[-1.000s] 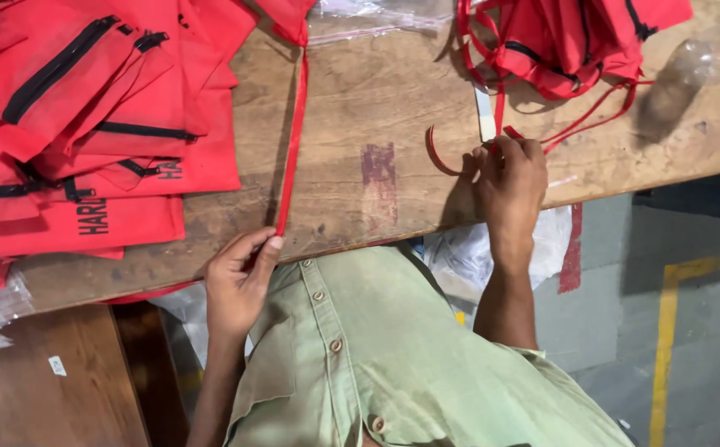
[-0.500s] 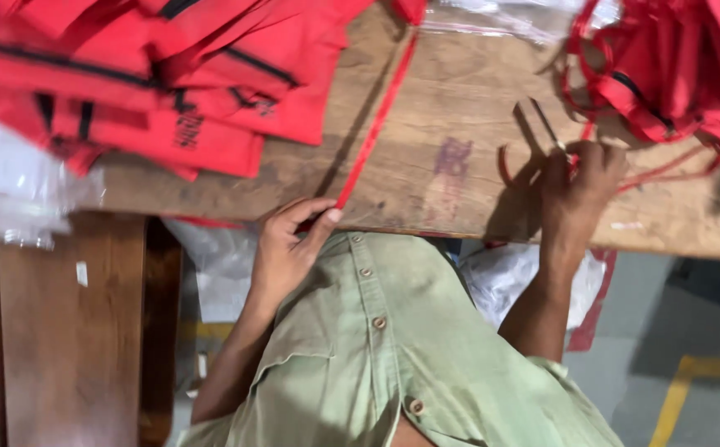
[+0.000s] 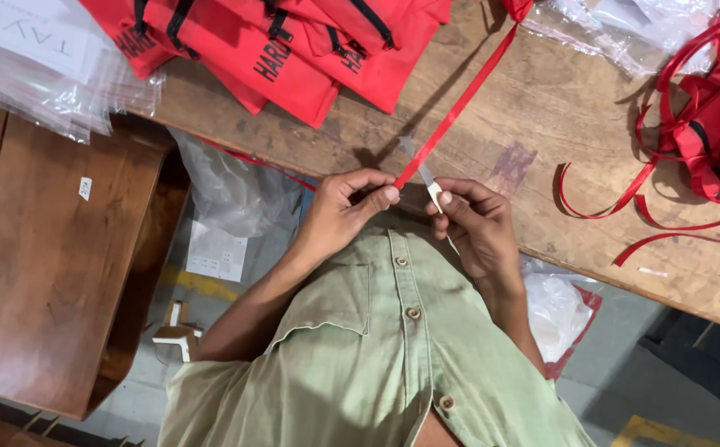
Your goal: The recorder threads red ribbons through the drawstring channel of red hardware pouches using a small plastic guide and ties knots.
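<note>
Left hand [image 3: 345, 207] pinches red ribbon [image 3: 459, 103] end; right hand [image 3: 474, 222] grips small blade [image 3: 420, 171]. Keep ribbon taut, cut square.

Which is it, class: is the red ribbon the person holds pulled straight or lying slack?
Pulled straight. The red ribbon runs in one taut line across the wooden table to the left hand, which pinches its end.
</note>
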